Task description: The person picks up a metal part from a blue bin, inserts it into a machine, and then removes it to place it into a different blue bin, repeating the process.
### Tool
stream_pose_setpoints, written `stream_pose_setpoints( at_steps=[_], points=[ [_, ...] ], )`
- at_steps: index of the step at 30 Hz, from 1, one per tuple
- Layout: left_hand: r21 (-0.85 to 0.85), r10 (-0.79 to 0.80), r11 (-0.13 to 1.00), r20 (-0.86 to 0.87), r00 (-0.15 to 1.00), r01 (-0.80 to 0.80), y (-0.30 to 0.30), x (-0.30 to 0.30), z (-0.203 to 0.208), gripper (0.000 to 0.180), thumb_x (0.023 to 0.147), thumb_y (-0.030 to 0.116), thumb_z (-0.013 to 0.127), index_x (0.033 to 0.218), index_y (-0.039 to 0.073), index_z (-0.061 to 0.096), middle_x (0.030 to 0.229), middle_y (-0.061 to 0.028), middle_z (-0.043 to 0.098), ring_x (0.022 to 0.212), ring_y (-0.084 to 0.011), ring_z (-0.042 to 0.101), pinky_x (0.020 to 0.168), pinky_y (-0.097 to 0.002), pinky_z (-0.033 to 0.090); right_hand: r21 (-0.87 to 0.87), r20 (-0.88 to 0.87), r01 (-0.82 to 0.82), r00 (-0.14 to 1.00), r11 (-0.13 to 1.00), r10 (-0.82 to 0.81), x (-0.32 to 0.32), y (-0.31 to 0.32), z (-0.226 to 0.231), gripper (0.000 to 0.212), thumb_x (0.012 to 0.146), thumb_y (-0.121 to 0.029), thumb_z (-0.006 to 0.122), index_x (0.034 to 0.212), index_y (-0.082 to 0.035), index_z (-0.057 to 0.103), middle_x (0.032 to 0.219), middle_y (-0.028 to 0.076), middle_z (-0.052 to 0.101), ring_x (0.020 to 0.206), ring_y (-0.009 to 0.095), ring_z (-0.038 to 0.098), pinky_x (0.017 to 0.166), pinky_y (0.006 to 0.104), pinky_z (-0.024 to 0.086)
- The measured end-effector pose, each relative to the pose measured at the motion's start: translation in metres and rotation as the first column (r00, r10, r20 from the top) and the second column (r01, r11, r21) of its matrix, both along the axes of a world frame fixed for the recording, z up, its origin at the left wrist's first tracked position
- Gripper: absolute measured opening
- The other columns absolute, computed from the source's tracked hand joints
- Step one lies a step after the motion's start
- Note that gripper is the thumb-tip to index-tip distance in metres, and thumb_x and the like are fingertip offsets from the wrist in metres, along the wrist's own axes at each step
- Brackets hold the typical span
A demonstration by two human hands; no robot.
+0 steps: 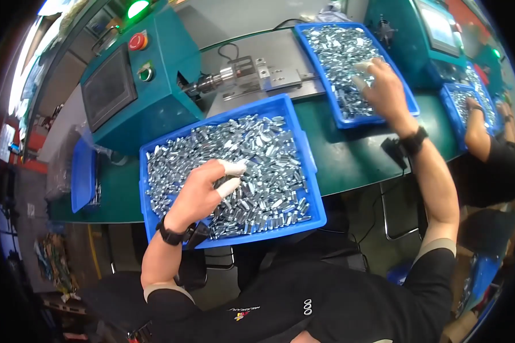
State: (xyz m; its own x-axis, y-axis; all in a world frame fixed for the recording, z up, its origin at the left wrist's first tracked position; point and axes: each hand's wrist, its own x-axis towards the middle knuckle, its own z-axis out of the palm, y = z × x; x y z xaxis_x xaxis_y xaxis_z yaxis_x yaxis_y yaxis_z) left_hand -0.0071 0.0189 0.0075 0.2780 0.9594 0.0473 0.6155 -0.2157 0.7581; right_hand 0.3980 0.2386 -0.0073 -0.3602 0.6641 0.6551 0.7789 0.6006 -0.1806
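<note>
My left hand [199,193] hovers over a blue tray [319,214] heaped with small shiny metal cylinders [272,197]. White finger covers sit on its thumb and index finger, which are apart, with no part visible between them. Farther off to the right, my right hand [387,92] reaches over a second blue tray [409,103] filled with similar metal pieces [340,51]. Pale covers show on its thumb and a finger too, and those tips stand apart close above the pieces. Whether either hand touches the pieces is hard to tell.
Behind the near tray stands a teal machine [154,86] with a screen, a red button [138,41] and a metal spindle [212,83]. Another teal machine [429,48] is at the back right. A co-worker's arm [478,131] reaches into a blue tray [455,108]. An upright blue tray [83,177] stands left.
</note>
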Motion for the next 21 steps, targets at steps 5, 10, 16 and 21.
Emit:
stream_pose_setpoints(
  at_steps=[5,10,16,21],
  points=[
    [-0.083,-0.003,0.996,-0.122,0.993,-0.007,0.023,0.000,-0.003,0.027,0.096,0.006,0.077,0.123,0.006,0.078,0.115,-0.0118,0.078,0.108,-0.0304,0.074,0.095,-0.0388,0.057,-0.192,-0.545,-0.627,0.708,0.755,0.450,-0.116,-0.063,-0.032,0.021,0.096,-0.009,0.082,0.115,-0.002,0.079,0.097,0.012,0.077,0.079,0.020,0.073,0.069,0.0321,0.056],
    [0.199,-0.017,0.973,-0.450,0.893,0.119,0.055,0.013,-0.004,0.028,0.093,0.010,0.081,0.120,0.008,0.078,0.104,-0.0114,0.074,0.101,-0.0337,0.070,0.089,-0.0422,0.057,-0.185,-0.576,-0.665,0.670,0.723,0.468,-0.141,-0.072,-0.050,0.020,0.096,-0.007,0.082,0.115,-0.001,0.078,0.092,0.012,0.075,0.078,0.020,0.073,0.067,0.0326,0.055],
    [0.225,-0.072,0.945,-0.567,0.821,0.238,0.063,0.014,-0.017,0.030,0.089,0.009,0.083,0.119,0.010,0.079,0.095,-0.0115,0.068,0.094,-0.0342,0.065,0.084,-0.0441,0.056,-0.119,-0.622,-0.674,0.623,0.729,0.474,-0.131,-0.075,-0.054,0.020,0.094,-0.006,0.083,0.113,-0.003,0.079,0.088,0.011,0.073,0.074,0.025,0.072,0.065,0.0352,0.054],
    [0.236,-0.060,0.952,-0.485,0.872,0.197,0.069,0.024,0.000,0.027,0.088,0.007,0.083,0.115,0.008,0.079,0.093,-0.0104,0.067,0.093,-0.0340,0.064,0.081,-0.0448,0.055,-0.088,-0.595,-0.677,0.624,0.731,0.506,-0.130,-0.079,-0.048,0.019,0.091,-0.005,0.083,0.110,-0.005,0.079,0.086,0.011,0.071,0.072,0.030,0.070,0.063,0.0379,0.054]
  ],
)
